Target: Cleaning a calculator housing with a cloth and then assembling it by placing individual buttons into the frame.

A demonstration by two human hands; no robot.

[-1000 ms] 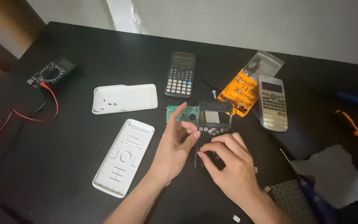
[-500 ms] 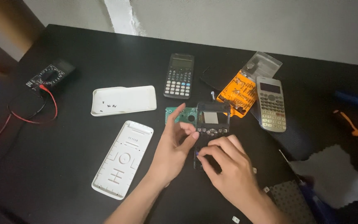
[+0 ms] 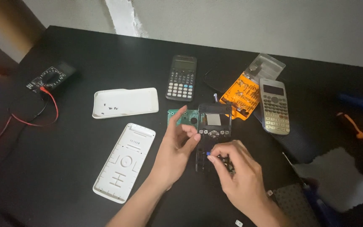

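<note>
Left hand (image 3: 174, 153) fingers loosely spread, touching left edge of black opened calculator front shell (image 3: 213, 130) | right hand (image 3: 236, 174) pinching small blue-tipped piece (image 3: 208, 154) over shell | shell on black table (image 3: 85, 54), centre, beside green circuit board (image 3: 182, 116)

A single head-worn camera looks steeply down from close above the black table (image 3: 85, 50), facing its far edge along the pale wall (image 3: 240, 25).

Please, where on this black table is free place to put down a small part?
Bare table lies between the multimeter and the black calculator, above the white cover. It is crowded around both hands, left hand and right hand.
</note>
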